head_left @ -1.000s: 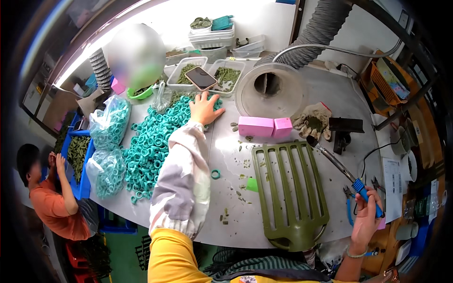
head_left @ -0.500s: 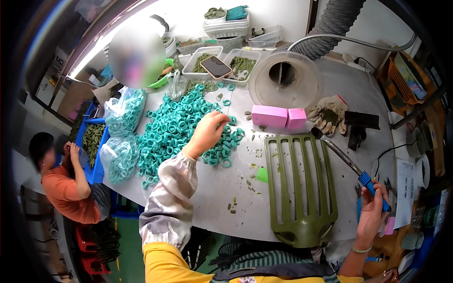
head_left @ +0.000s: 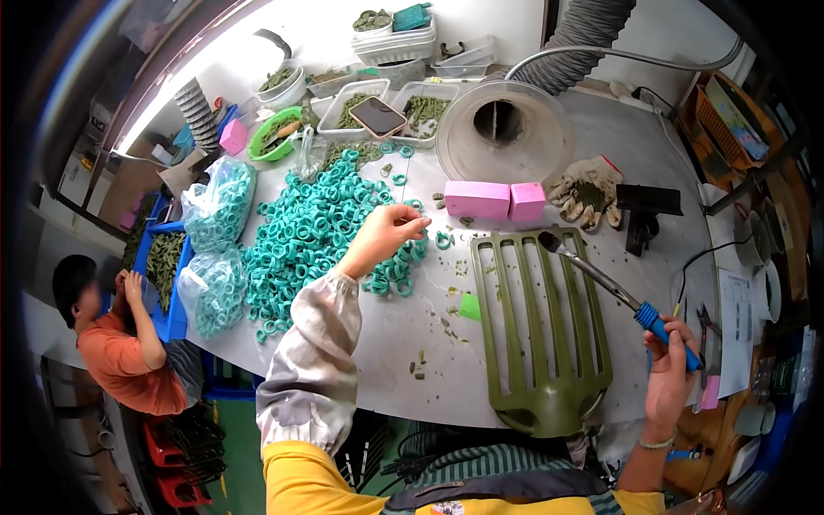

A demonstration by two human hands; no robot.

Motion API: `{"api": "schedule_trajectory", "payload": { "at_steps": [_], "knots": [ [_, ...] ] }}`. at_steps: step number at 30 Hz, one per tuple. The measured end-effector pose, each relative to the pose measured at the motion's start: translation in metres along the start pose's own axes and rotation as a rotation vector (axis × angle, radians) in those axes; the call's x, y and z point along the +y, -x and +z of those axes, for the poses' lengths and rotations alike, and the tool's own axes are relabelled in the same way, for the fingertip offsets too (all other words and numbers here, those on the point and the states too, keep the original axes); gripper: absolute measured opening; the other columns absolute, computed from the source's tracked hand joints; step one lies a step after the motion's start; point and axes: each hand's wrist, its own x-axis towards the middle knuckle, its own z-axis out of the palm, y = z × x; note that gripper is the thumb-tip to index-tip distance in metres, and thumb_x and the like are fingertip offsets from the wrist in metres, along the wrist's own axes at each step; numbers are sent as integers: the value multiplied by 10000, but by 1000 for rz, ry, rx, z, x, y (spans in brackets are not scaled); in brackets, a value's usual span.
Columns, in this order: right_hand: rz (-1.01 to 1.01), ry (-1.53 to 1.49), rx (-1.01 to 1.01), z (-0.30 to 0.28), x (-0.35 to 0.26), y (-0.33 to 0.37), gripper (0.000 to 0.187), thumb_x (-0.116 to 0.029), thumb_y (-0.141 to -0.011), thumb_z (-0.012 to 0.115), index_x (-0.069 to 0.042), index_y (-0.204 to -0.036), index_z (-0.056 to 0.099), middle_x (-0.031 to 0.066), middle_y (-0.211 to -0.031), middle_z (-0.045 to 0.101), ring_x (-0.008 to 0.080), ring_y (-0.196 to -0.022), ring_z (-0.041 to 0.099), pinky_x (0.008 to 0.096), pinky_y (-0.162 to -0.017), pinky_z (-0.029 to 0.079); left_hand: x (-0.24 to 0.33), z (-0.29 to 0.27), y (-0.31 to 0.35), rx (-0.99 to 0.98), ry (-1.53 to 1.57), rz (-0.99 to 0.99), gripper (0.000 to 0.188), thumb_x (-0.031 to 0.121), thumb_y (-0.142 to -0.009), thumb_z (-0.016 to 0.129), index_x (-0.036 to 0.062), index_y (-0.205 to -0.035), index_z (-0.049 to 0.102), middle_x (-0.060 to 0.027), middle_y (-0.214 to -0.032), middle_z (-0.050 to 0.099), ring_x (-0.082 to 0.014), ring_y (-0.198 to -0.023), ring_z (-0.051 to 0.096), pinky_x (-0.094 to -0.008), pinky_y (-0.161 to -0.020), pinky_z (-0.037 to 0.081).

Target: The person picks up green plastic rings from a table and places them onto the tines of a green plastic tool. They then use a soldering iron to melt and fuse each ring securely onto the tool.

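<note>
Over the right edge of a heap of teal rings (head_left: 300, 232), my left hand (head_left: 382, 239) has thumb and fingers pinched together. Whatever sits in that pinch is too small to make out. My right hand (head_left: 669, 365) wraps round the blue handle of a tool with a long metal shaft (head_left: 605, 279) and a dark, blunt tip. That tip is above the upper end of an olive-green slotted panel (head_left: 541, 343) on the metal table. One loose teal ring (head_left: 444, 240) lies just right of my left fingertips.
Pink blocks (head_left: 476, 200) and a stained glove (head_left: 590, 193) lie behind the panel. A clear cone-shaped hood (head_left: 504, 142) stands farther back. Bags of rings (head_left: 219, 206) fill the left side. A phone (head_left: 378, 118) rests on tubs of green pieces. A co-worker in orange (head_left: 129, 360) sits far left.
My left hand has shifted slightly, its pinched fingers now pointing right. The tool's tip has moved left, over the panel's upper end. The whole view has shifted a little.
</note>
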Motion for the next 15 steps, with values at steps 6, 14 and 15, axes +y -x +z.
{"api": "schedule_trajectory", "payload": {
  "at_steps": [6,14,15],
  "knots": [
    [70,6,-19,15,9,-4,239,-167,-993,572,52,-1046,649,125,-995,671,204,-810,684,333,-782,567,0,24,38,-74,56,45,242,138,-943,671,-40,-1104,696,-35,-936,724,-88,-888,657,-228,-799,516],
    [81,14,-58,38,26,-11,244,-161,-992,573,60,-1036,665,116,-948,690,194,-815,697,333,-780,578,9,64,27,-13,13,198,242,76,-909,698,-3,-1136,674,-56,-1013,704,-96,-860,684,-241,-741,534],
    [87,14,-66,43,26,-12,244,-159,-992,572,62,-1036,668,114,-950,692,195,-811,700,332,-783,580,10,66,25,9,-86,212,232,71,-899,704,1,-1118,682,-52,-996,702,-107,-848,688,-244,-751,538]
  ]
}}
